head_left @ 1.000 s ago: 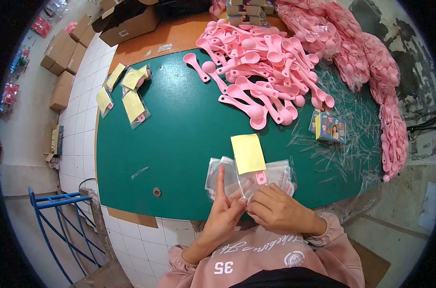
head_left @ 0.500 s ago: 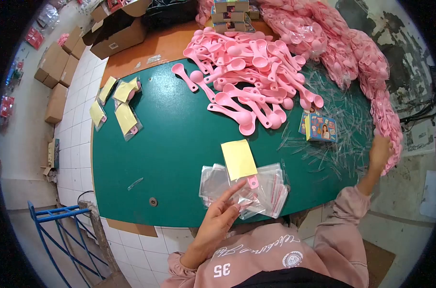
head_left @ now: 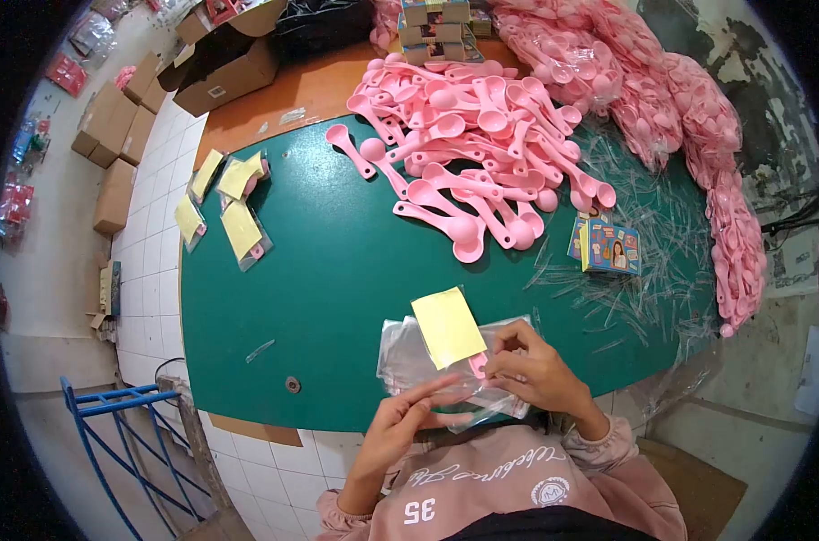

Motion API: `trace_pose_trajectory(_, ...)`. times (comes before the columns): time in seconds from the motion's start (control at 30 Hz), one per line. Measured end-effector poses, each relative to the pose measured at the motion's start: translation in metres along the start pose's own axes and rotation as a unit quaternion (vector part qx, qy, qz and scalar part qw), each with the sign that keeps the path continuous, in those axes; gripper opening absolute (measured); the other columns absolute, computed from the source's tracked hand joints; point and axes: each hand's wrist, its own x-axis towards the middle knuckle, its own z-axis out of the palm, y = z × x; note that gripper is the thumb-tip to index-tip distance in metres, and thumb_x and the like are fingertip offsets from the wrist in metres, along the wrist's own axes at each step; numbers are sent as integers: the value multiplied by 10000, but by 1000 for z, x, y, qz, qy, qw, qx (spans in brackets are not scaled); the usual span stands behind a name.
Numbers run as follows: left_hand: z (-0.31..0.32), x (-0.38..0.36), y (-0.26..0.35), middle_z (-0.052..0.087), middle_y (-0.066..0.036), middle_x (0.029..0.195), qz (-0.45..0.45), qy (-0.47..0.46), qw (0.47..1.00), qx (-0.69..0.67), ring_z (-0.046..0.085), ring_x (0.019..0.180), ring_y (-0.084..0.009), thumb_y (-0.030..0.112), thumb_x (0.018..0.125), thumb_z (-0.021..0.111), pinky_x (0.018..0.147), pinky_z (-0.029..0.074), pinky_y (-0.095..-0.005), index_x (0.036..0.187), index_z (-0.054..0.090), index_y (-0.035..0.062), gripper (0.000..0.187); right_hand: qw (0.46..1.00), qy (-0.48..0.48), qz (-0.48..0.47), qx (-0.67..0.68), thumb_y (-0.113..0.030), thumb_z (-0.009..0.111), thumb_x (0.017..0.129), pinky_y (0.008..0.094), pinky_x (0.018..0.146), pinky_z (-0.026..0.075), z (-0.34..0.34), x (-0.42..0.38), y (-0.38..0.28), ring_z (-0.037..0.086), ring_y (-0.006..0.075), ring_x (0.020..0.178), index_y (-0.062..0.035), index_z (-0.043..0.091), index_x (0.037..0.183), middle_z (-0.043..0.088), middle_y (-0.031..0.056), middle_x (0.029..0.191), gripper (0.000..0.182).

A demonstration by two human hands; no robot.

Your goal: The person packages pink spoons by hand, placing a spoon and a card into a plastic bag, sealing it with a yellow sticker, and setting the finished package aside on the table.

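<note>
Sweatshirt (head_left: pixel 508 491) is showing white number "35" on chest, appearing upside down in head view. Cursive script line is running above number on same sweatshirt; letters too distorted to read. Round white emblem is sitting beside script; content illegible. Small printed boxes (head_left: pixel 609 247) on green table (head_left: pixel 337 270) are carrying colour pictures and print; text too small to read. Yellow card (head_left: pixel 447 326) is showing blank face. Cardboard box (head_left: pixel 233 79) is bearing white label; print unreadable.
</note>
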Motion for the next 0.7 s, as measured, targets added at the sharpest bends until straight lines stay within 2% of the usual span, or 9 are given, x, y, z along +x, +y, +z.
trace_pose_trajectory(0.03, 0, 0, -3, 551, -116, 1158, -1, -1, 1000, -1, 586, 972, -174, -8, 872, 413, 842, 465, -259, 1237, 440, -11, 366, 1000, -1, 2, 0, -60, 659, 726, 314, 733, 458, -3, 0, -1, 517, 233, 838, -35, 587, 912, 458, 109, 955, 201)
trace_pose_trajectory(0.07, 2, 0, -7, 560, -115, 1121, 80, 44, 980, 179, 597, 903, -173, -8, 852, 458, 787, 490, -257, 1165, 481, -8, 314, 1000, -8, 16, 15, -57, 661, 727, 311, 739, 458, -5, 0, -3, 517, 230, 845, -34, 590, 900, 458, 105, 952, 188)
trace_pose_trajectory(0.1, 4, 1, -10, 568, -114, 1084, 157, 87, 918, 352, 608, 834, -172, -9, 832, 503, 732, 514, -255, 1094, 523, -4, 262, 999, -15, 29, 32, -55, 662, 727, 308, 745, 457, -7, 0, -4, 517, 227, 851, -34, 593, 887, 458, 102, 949, 176)
trace_pose_trajectory(0.2, 16, 7, -11, 566, -114, 971, 228, 126, 865, 428, 604, 767, -181, -11, 779, 582, 655, 537, -264, 953, 543, -12, 178, 993, -44, 70, 80, -59, 660, 741, 283, 759, 461, -11, 0, -2, 513, 197, 905, -27, 594, 876, 448, 91, 982, 154)
trace_pose_trajectory(0.23, 16, 8, -13, 562, -89, 916, 235, 156, 851, 443, 579, 808, -135, -22, 756, 615, 643, 512, -231, 888, 550, -6, 148, 993, -45, 69, 80, -59, 660, 741, 283, 759, 461, -10, 0, -1, 513, 197, 905, -27, 594, 876, 448, 91, 982, 154)
trace_pose_trajectory(0.3, 15, 10, -17, 561, -88, 918, 233, 164, 864, 416, 575, 811, -130, -20, 756, 617, 640, 507, -229, 882, 549, -9, 143, 956, -15, 165, 241, -53, 644, 768, 269, 753, 476, -6, -3, 1, 536, 147, 895, 1, 581, 869, 513, 82, 961, 131)
trace_pose_trajectory(0.4, 16, 13, -23, 560, -81, 907, 232, 178, 883, 366, 569, 811, -122, -18, 757, 619, 648, 498, -226, 873, 544, -15, 139, 932, -9, 259, 255, -50, 625, 795, 260, 704, 502, -2, -2, 1, 577, 114, 815, 34, 563, 864, 589, 75, 872, 126)
trace_pose_trajectory(0.57, 16, 14, -29, 563, -58, 866, 223, 220, 882, 353, 555, 799, -109, -20, 762, 620, 677, 479, -210, 848, 539, -23, 118, 943, 67, 276, 175, -53, 621, 805, 244, 603, 515, 11, 7, -10, 603, 103, 684, 49, 533, 846, 614, 79, 768, 141)
trace_pose_trajectory(0.7, 21, 17, -37, 557, -45, 841, 179, 259, 925, 215, 538, 750, -88, -18, 791, 603, 637, 452, -188, 880, 520, -16, 122, 933, 107, 295, 176, -55, 622, 806, 225, 561, 511, 16, 8, -10, 605, 96, 661, 45, 503, 810, 600, 80, 742, 156)
